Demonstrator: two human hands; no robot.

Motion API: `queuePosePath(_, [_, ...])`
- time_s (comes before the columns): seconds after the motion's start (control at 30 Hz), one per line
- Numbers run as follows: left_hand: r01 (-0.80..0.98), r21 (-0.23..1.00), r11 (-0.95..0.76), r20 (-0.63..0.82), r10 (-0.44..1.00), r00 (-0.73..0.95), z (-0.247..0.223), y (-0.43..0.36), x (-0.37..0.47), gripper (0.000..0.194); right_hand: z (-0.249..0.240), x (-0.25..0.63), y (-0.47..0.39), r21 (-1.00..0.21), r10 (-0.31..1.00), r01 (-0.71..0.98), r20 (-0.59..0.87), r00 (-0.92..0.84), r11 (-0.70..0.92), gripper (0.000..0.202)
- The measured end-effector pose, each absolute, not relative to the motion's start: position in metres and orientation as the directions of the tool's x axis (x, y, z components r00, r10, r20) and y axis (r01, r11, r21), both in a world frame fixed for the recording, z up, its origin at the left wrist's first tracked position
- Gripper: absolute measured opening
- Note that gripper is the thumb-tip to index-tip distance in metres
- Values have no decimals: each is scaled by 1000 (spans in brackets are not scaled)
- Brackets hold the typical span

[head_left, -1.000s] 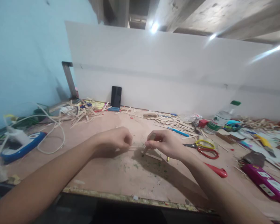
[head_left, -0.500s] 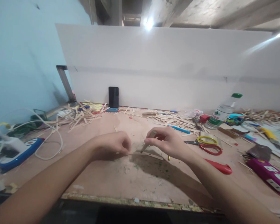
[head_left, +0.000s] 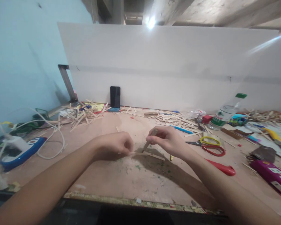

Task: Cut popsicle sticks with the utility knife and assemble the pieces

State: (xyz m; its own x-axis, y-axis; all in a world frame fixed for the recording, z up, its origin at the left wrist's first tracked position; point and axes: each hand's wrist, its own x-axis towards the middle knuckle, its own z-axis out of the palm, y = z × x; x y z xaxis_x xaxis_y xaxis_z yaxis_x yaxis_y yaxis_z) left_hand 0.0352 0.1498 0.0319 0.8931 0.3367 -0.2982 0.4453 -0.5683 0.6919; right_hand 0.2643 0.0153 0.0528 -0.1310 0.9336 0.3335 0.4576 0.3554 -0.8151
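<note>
My left hand is closed low over the table, pinching one end of a thin wooden strip. The strip runs out to the right, close to the tabletop. Between the thumb and fingers of my right hand is a slim grey-brown stick-like tool, held slanted like a pen. Its lower tip meets the strip or stops just above it; I cannot tell which. Below the strip, small green and dark specks dot the table.
Right of my hands lie scissors, a red-handled tool, a blue pen and a purple power strip. A bottle and heaped wooden sticks stand behind. A phone leans at the back; a blue power strip sits left.
The whole view has shifted slightly, so everything appears a little further right. Both hands keep their grips, and the tool still points at the strip.
</note>
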Motion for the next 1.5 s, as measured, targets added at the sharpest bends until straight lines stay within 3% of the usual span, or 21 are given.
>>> queuePosePath(1.5, [436, 647, -625, -296, 321, 900, 36, 143, 38, 14, 50, 260, 14, -785, 922, 492, 368, -120, 377, 25])
